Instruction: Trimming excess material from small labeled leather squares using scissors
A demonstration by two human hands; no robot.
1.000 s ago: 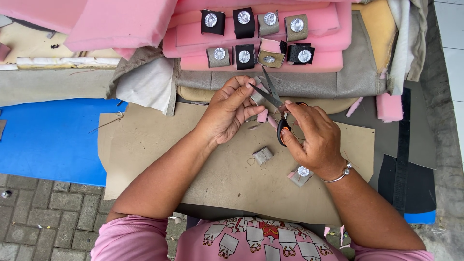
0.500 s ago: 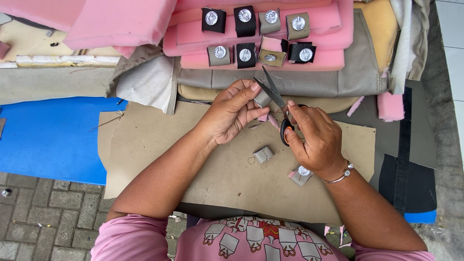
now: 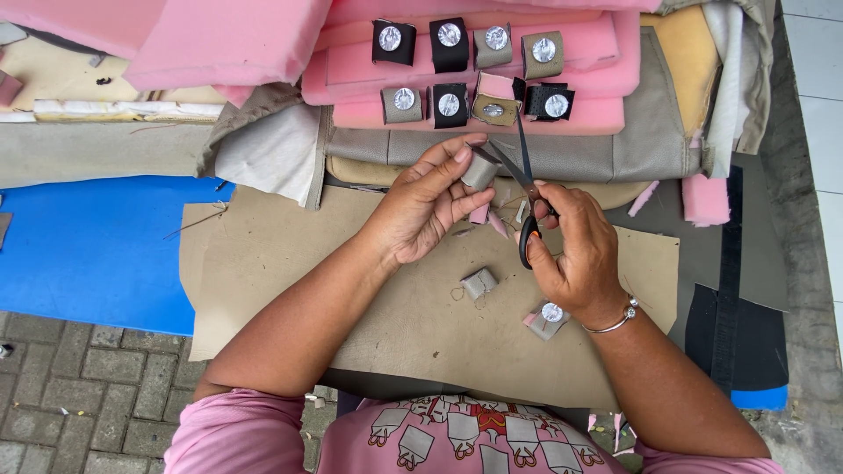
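Overhead, I see my left hand [image 3: 421, 211] pinching a small grey fabric-covered piece [image 3: 480, 171] between thumb and fingertips, raised above a brown cardboard sheet [image 3: 290, 281] that covers the work surface. My right hand [image 3: 575, 259] is closed around the black handles of a pair of scissors [image 3: 518, 189], its fingers through the loops; the blades stand parted and point up and away, their inner edges meeting the grey piece at its right side. Two more pieces lie on the cardboard below the hands: a grey folded one [image 3: 479, 283] between the wrists and one with a round silver button [image 3: 547, 318] just beside my right wrist, which wears a thin silver bracelet [image 3: 615, 318]. Beyond the hands, pink foam slabs [image 3: 219, 39] are stacked on grey upholstery fabric [image 3: 571, 149], and on the foam sit two rows of finished button pieces [image 3: 470, 75] in black, grey and tan, each with a silver disc. A blue sheet [image 3: 88, 246] lies to the left, over grey paving bricks [image 3: 79, 395]. Small pink foam scraps [image 3: 702, 197] rest at the right, near a black strip [image 3: 729, 290].
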